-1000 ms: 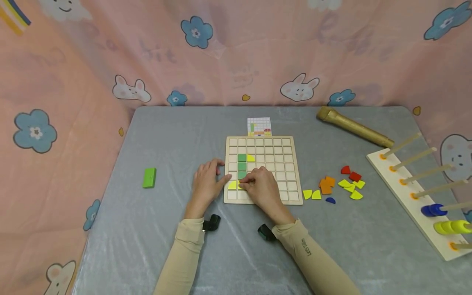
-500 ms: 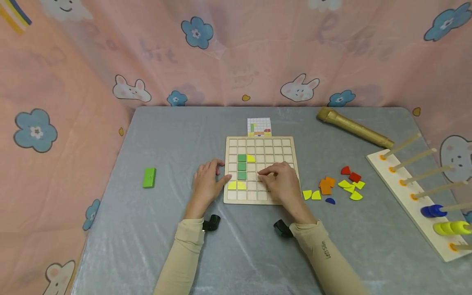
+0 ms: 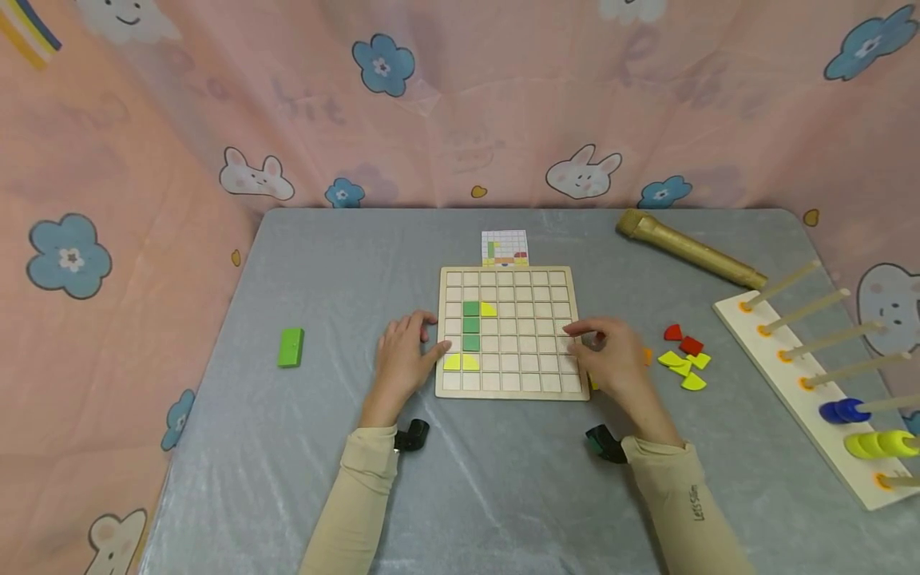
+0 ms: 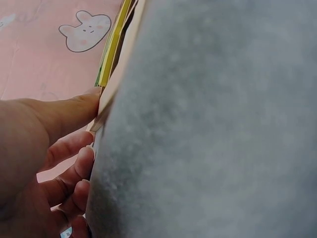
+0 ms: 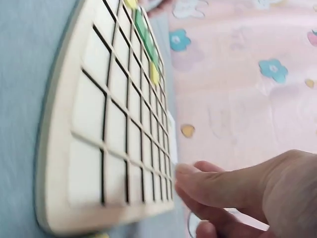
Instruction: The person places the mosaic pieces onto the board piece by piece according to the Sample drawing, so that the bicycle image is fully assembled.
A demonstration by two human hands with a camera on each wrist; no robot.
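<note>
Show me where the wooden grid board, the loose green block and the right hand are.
wooden grid board [image 3: 528, 363], head view, on bare squares.
green block [image 3: 291, 346], head view, on its top face.
right hand [image 3: 614, 359], head view, on its back.

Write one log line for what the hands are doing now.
left hand: rests on board edge | right hand: empty, over board's right edge beside loose tiles

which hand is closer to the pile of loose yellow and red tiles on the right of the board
Right. The right hand hovers at the wooden grid board's right edge, just beside the loose yellow and red tiles; the left hand rests at the board's left edge.
</note>
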